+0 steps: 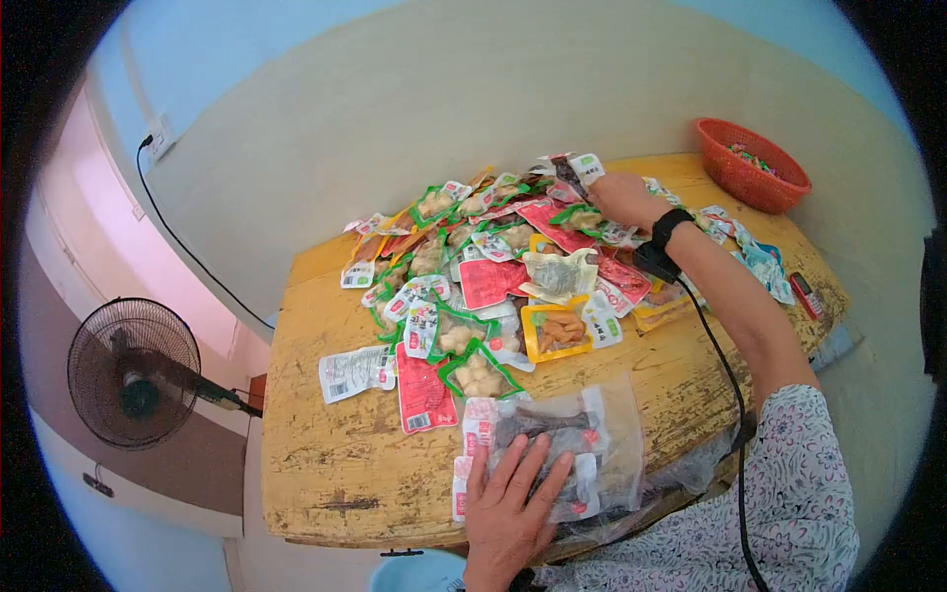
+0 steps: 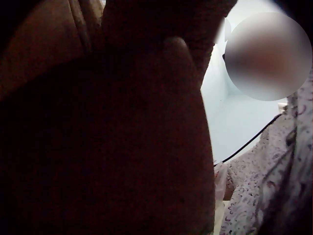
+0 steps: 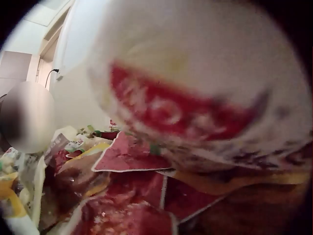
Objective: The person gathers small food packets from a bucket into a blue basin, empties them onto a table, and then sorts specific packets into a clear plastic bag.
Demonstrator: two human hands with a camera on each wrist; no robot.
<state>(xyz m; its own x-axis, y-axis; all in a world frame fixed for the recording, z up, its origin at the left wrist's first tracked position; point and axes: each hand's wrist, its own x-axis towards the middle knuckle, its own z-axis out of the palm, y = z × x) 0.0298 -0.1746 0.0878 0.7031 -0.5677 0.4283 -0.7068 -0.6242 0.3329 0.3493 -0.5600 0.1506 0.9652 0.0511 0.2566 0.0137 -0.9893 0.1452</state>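
Note:
My left hand (image 1: 513,503) lies with spread fingers on flat dark-filled packets (image 1: 543,434) in a clear plastic bag (image 1: 621,444) at the table's front edge. At the back of the heap my right hand (image 1: 626,200) grips a white-and-dark packet (image 1: 584,170). Under and around it spreads a pile of small sealed packets, among them red ones (image 1: 490,281) and a yellow one (image 1: 558,330). In the right wrist view a white packet with a red label (image 3: 181,107) hangs close above red packets (image 3: 132,156). Dark skin fills most of the left wrist view.
An orange-red basket (image 1: 753,168) with small wrapped items stands at the back right of the yellow table (image 1: 326,444). A red-and-black object (image 1: 806,296) lies near the right edge. A fan (image 1: 133,375) stands left, a light-blue basin (image 1: 419,572) below the front edge. A black cable (image 1: 740,434) trails from my right wrist.

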